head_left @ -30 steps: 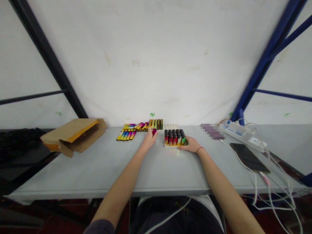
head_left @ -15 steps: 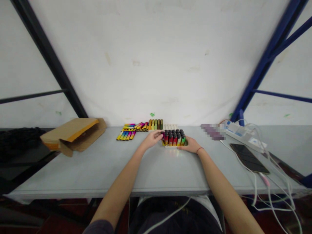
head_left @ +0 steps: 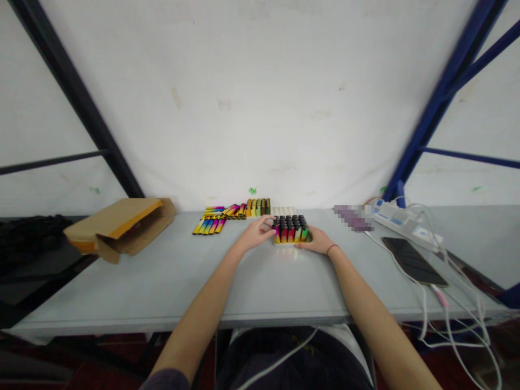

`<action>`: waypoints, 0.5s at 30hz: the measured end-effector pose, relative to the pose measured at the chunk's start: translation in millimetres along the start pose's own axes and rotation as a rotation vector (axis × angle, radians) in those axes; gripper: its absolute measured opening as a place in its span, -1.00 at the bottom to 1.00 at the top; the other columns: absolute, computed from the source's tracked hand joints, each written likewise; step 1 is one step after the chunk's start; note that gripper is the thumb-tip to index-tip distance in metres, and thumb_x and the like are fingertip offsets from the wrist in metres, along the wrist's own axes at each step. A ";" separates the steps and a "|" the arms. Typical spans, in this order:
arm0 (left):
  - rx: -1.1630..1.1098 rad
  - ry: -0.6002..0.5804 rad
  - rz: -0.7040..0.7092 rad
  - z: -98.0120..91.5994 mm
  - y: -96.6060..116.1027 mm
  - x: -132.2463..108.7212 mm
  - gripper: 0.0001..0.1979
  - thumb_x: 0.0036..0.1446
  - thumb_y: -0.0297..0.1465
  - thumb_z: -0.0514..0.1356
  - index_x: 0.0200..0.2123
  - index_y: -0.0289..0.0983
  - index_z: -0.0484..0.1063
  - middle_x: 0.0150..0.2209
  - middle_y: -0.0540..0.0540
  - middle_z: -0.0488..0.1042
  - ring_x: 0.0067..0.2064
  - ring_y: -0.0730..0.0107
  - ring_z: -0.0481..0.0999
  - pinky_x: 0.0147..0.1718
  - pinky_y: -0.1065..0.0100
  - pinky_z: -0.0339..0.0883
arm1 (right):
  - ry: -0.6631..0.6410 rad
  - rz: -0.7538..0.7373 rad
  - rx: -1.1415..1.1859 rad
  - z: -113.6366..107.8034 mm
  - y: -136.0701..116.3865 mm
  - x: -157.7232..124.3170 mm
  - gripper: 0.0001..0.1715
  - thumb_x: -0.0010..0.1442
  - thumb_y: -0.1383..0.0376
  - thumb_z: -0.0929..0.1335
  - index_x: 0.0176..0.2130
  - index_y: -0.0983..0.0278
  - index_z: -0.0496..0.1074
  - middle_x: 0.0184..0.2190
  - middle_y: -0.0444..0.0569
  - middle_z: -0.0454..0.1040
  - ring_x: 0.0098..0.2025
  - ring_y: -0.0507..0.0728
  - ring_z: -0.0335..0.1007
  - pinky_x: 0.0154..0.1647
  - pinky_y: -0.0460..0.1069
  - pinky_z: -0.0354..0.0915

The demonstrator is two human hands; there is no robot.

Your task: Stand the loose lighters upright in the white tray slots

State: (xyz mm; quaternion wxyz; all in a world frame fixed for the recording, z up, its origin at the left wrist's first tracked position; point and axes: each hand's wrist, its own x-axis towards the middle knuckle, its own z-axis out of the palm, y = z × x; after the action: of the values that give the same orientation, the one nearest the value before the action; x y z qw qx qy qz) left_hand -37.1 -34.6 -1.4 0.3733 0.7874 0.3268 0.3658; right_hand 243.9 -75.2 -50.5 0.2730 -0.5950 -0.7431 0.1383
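Observation:
A small white tray of upright lighters [head_left: 291, 229] with black tops and red, yellow and green bodies stands at the far middle of the grey table [head_left: 260, 271]. My left hand [head_left: 257, 234] is at the tray's left edge, its fingers closed on a pink lighter [head_left: 277, 232] at the left end of the rows. Against the tray's right side rests my right hand [head_left: 318, 241], fingers curled round the tray. Loose colourful lighters [head_left: 221, 218] lie flat in rows to the left, behind the tray.
An open cardboard box [head_left: 117, 226] lies at the far left of the table. At the right are a white power strip [head_left: 400, 223], a dark phone [head_left: 414, 260] and trailing white cables [head_left: 447, 309]. A white wall stands behind, with dark and blue frame bars on either side.
My left hand came from the loose lighters with a pink one and moved right to the tray's left edge. The right hand stayed on the tray.

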 end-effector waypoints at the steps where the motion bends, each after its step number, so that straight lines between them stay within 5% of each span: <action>1: 0.000 0.008 -0.004 0.4 0.4 0.0 -0.62 0.05 -0.22 0.34 -0.06 -0.21 0.49 -0.18 -0.09 0.57 -0.32 0.36 0.60 -0.21 0.28 0.52 | -0.001 0.000 0.001 0.0 -0.1 0.0 -0.27 -0.01 -0.07 0.53 0.06 0.20 0.49 0.03 0.05 0.60 0.04 0.32 0.52 0.13 0.15 0.39; 7: 0.057 -0.026 0.040 2.3 -0.2 0.2 -0.77 0.09 -0.24 0.29 -0.21 -0.22 0.51 -0.21 -0.08 0.58 -0.27 0.33 0.59 -0.16 0.28 0.51 | 0.011 0.014 0.009 -1.0 -3.1 -0.5 -0.29 -0.03 -0.05 0.55 0.04 0.21 0.51 0.00 0.07 0.61 0.02 0.33 0.53 0.10 0.14 0.40; 15: 0.119 0.016 0.093 1.0 -6.3 1.1 -0.64 0.23 -0.13 0.17 -0.10 -0.24 0.57 -0.10 -0.17 0.59 -0.09 0.23 0.57 -0.16 0.30 0.47 | 0.024 0.017 0.036 -3.5 -8.2 -1.7 -0.29 -0.07 -0.02 0.57 0.01 0.24 0.52 -0.04 0.06 0.63 0.00 0.32 0.54 0.06 0.11 0.41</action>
State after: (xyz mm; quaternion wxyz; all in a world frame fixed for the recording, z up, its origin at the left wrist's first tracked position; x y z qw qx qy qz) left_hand -37.3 -30.8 -6.7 0.3058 0.8195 0.3141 0.3690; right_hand 239.5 -79.4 -43.6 0.2911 -0.5981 -0.7321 0.1468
